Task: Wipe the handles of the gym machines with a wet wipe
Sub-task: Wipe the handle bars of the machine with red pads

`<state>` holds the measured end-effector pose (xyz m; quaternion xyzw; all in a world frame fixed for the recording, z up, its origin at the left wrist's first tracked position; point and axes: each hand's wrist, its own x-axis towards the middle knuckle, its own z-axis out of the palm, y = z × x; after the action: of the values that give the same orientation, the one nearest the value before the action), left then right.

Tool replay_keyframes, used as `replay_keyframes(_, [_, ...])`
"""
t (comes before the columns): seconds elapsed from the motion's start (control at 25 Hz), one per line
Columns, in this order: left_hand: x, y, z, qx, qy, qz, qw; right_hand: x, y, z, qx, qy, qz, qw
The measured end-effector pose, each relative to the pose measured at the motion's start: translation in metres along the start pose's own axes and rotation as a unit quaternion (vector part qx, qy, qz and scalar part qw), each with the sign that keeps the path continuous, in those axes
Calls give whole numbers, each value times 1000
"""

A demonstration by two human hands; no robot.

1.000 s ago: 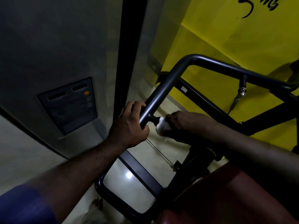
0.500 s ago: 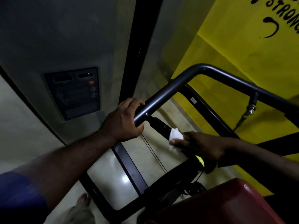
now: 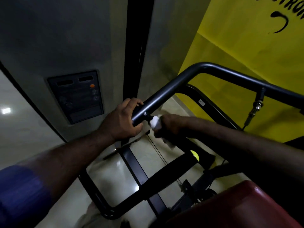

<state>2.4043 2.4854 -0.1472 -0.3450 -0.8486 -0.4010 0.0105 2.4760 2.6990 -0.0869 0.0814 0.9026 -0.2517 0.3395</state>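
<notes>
My left hand (image 3: 122, 120) curls round the lower end of the dark machine bar (image 3: 166, 93), the arm stretched out from a blue sleeve (image 3: 21, 195). Just beside it, my right hand (image 3: 171, 125) clasps the white wet wipe (image 3: 155, 122) against the short handle jutting from the bar's end. That handle is almost wholly hidden under wipe and fingers, and dim light blurs the grip. A red seat pad (image 3: 246, 206) is cut off at the lower right; black lettering on the yellow wall (image 3: 238, 55) is clipped.
</notes>
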Motion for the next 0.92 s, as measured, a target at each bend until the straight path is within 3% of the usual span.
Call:
replay_keyframes(0.08, [-1, 0, -2, 6, 4, -2, 1000, -26, 5, -3, -110, -10, 13, 994])
replay_keyframes(0.16, [-1, -2, -1, 7, 5, 2, 1000, -48, 15, -2, -146, -26, -10, 989])
replay_keyframes(0.32, [4, -6, 1, 12, 7, 6, 1000, -25, -21, -10, -10, -20, 20, 1000])
replay_keyframes(0.44, [2, -8, 4, 5, 8, 12, 1000, 10, -55, -6, -9, 18, 24, 1000])
replay_keyframes(0.6, [1, -7, 3, -7, 3, 5, 1000, -8, -55, -11, -98, 39, -25, 994])
replay_keyframes(0.8, [2, -8, 1, -3, 4, -4, 1000, -44, 51, 0, -190, 33, -116, 974])
replay_keyframes(0.92, [2, -8, 1, 1, 1, -1, 1000, -29, 65, 4, -248, 35, -237, 939])
